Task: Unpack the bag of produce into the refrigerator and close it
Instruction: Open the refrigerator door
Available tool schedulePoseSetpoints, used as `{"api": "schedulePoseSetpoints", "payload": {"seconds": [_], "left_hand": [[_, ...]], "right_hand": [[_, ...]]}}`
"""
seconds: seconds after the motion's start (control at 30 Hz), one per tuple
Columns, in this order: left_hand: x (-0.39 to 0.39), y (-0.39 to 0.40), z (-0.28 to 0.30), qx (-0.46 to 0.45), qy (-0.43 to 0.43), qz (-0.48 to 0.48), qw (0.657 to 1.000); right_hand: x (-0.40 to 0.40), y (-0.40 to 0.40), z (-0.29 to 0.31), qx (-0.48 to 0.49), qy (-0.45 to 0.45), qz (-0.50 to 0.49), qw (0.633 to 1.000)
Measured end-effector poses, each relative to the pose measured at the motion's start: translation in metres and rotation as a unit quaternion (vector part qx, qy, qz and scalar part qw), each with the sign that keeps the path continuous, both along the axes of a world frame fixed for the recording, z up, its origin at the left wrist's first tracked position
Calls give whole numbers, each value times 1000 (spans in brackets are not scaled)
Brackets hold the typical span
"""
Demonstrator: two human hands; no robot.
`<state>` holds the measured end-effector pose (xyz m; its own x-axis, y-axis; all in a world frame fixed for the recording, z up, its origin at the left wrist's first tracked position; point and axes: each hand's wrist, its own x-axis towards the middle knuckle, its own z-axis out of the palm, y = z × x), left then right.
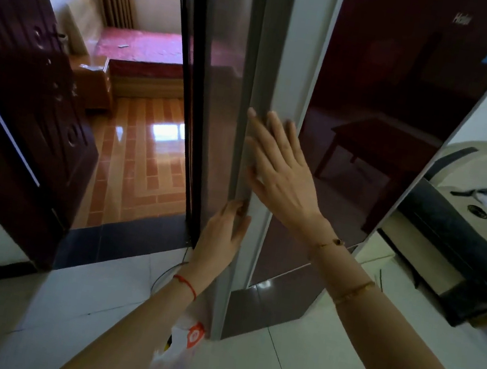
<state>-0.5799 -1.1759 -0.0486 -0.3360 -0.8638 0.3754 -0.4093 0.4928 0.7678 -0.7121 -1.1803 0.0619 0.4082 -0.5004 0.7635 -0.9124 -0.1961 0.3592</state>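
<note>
— Standing where, the hands?
— Right hand [283,171] flat, fingers straight, against the refrigerator door [374,125] edge; left hand [224,232] curled round it. Produce bag [186,342] on the floor, likely awaiting unpacking.

Refrigerator [377,110] glossy dark maroon, grey edge; bag [186,345] white, orange logo.

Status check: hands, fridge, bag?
Left hand grips fridge door edge. Right hand flat against it. Bag hangs below left forearm. Nothing blocking.

Pale tiled floor [285,368], refrigerator [361,107] standing on it, white plastic bag [181,354] (orange print) at its base
</note>
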Motion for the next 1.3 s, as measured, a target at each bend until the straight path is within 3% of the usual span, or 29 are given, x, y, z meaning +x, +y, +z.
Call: {"api": "schedulePoseSetpoints", "payload": {"seconds": [0.13,0.3,0.77,1.03,1.3], "left_hand": [[3,8,-5,-39,9,-42,998],[1,12,-8,-174,18,-70,982],[-42,31,14,-180,29,-185,966],[-67,58,31,-167,106,-256,946],[-95,79,26,-287,51,-271,917]], "right_hand": [[-8,30,-4,-4,-22,-28,999],[-17,58,-16,-9,-47,-62,997],[-42,129,-26,-17,-32,-146,989],[-57,172,-29,-42,-45,-189,980],[-82,221,-33,-69,-86,-224,968]]}}
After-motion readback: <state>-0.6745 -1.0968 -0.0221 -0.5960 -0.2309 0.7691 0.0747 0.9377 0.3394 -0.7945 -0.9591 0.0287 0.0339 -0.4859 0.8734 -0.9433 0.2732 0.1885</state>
